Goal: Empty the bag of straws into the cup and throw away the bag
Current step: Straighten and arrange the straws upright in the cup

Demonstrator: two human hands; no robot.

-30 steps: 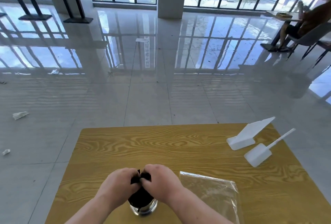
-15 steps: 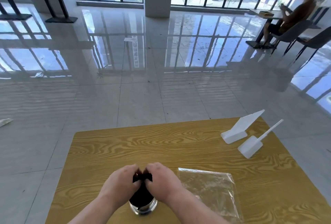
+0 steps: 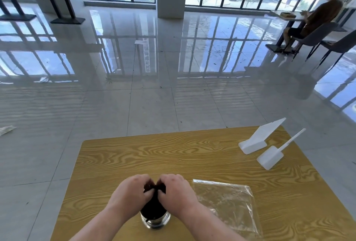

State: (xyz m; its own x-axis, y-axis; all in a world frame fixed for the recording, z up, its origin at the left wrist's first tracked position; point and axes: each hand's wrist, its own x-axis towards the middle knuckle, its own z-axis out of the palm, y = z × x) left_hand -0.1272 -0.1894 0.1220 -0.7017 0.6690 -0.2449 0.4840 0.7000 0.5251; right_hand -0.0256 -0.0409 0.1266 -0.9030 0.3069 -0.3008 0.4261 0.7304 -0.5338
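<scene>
Both hands, left hand [image 3: 131,192] and right hand [image 3: 176,192], pinch straws [image 3: 154,188] above cup [image 3: 155,220].

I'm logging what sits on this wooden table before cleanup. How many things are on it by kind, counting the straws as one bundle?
White plastic pieces: 2
Clear plastic bag: 1
Cup: 1
Black straw bundle, standing in the cup: 1
Total: 5
</scene>
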